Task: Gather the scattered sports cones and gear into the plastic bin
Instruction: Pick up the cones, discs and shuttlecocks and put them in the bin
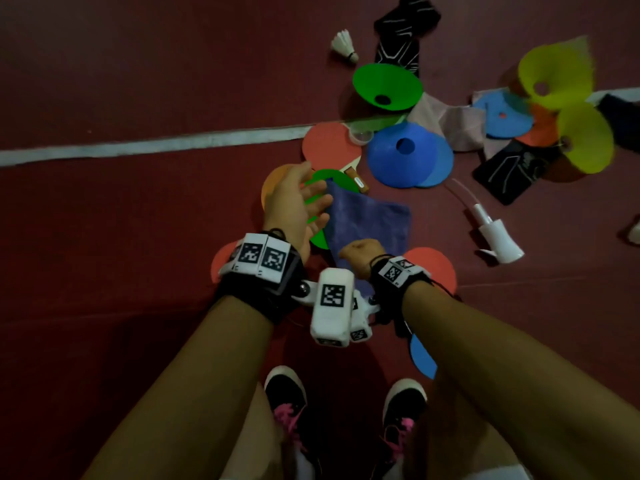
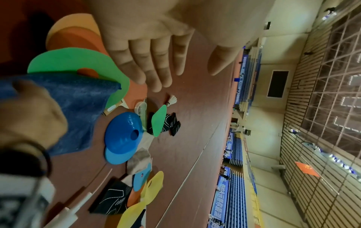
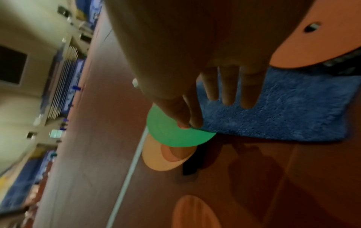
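**Towel first, cones to follow**

The right hand point(image 1: 360, 254) is curled on the near edge of the blue towel point(image 1: 374, 223), thumb and forefinger pinched into the cloth. The left hand point(image 1: 298, 199) is spread wide and holds nothing, hovering over the towel's far corner. The two hands are close, but not touching.

Right under that open left palm sits a green cone point(image 1: 320, 183), half tucked under the towel, with an orange cone point(image 1: 273, 185) peeking out on the palm's outer side. Just past the left fingertips lies a red paddle point(image 1: 329, 143), and a blue cone point(image 1: 405, 154) sits ahead and right of both hands. Further out to the right are a white spray nozzle point(image 1: 495, 233) and yellow cones point(image 1: 554, 74), and well ahead a shuttlecock point(image 1: 343, 43). All of it lies on the red floor point(image 1: 138, 81).

The plastic bin? Nowhere in any view, so I can't say which way this load will travel.

The smart play, as I read it, is to bring the left hand down on the far corner and lift the towel level with both hands, so it peels off the green cone without flicking it away. That cone is then bare for the next grab.
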### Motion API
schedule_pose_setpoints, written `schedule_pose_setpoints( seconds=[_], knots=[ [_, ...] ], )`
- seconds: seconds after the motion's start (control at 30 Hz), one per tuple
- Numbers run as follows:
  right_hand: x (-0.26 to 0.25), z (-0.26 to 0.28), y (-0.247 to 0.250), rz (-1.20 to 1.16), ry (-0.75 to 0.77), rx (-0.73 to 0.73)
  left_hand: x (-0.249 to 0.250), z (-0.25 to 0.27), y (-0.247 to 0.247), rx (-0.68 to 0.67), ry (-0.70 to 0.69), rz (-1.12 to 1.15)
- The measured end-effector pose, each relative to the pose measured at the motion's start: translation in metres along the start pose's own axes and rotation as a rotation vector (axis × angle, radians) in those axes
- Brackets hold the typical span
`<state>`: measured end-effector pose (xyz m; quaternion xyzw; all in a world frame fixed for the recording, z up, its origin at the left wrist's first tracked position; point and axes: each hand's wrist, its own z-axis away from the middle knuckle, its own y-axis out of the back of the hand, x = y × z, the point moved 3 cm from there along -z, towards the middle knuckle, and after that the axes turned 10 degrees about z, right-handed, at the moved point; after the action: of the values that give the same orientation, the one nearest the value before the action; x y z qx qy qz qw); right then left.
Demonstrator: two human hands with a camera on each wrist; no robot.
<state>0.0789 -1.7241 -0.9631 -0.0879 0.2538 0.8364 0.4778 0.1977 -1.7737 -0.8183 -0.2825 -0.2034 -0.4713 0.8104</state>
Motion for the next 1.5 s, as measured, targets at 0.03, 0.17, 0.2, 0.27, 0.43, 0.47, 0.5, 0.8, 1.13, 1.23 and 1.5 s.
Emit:
schedule_pose_setpoints(
  seconds=[0.03,0.17,0.2,0.27,0.43,0.47,0.5,0.8,1.13,1.23,1.5],
  knots=[
    [0.003,-0.022,-0.011,0.059,0.018,-0.032,-0.007,-0.014,0.002,-0.009,0.008,0.000],
    [0.017,-0.083,-0.049,0.509,0.021,-0.141,-0.019,-0.046,0.010,-0.003,-0.049,-0.072],
    [0.019,-0.093,-0.051,0.625,-0.001,-0.146,-0.020,-0.050,0.010,-0.012,-0.071,-0.102],
    [0.018,-0.111,-0.050,0.700,0.006,-0.156,-0.020,-0.054,0.009,-0.052,-0.145,-0.178],
    [0.001,-0.091,-0.002,0.422,0.039,0.071,-0.014,-0.059,0.003,-0.089,-0.196,-0.165],
    [-0.004,-0.079,0.011,0.386,0.050,0.162,-0.014,-0.062,0.005,-0.068,-0.224,-0.204],
    [-0.010,-0.073,0.026,0.342,0.094,0.254,-0.013,-0.064,0.005,-0.056,-0.284,-0.283],
    [-0.027,-0.005,0.088,-0.417,0.380,0.378,-0.028,-0.066,-0.033,-0.394,-0.611,-0.962],
    [-0.046,0.023,0.104,-0.876,0.595,0.048,-0.041,-0.079,-0.052,-0.620,-0.638,-1.038],
    [-0.050,0.010,0.100,-0.849,0.515,0.179,-0.023,-0.079,-0.047,-0.484,-0.792,-0.995],
    [-0.049,-0.061,0.057,-0.408,0.265,0.280,0.047,-0.092,0.011,0.071,-1.027,-0.822]
  ],
)
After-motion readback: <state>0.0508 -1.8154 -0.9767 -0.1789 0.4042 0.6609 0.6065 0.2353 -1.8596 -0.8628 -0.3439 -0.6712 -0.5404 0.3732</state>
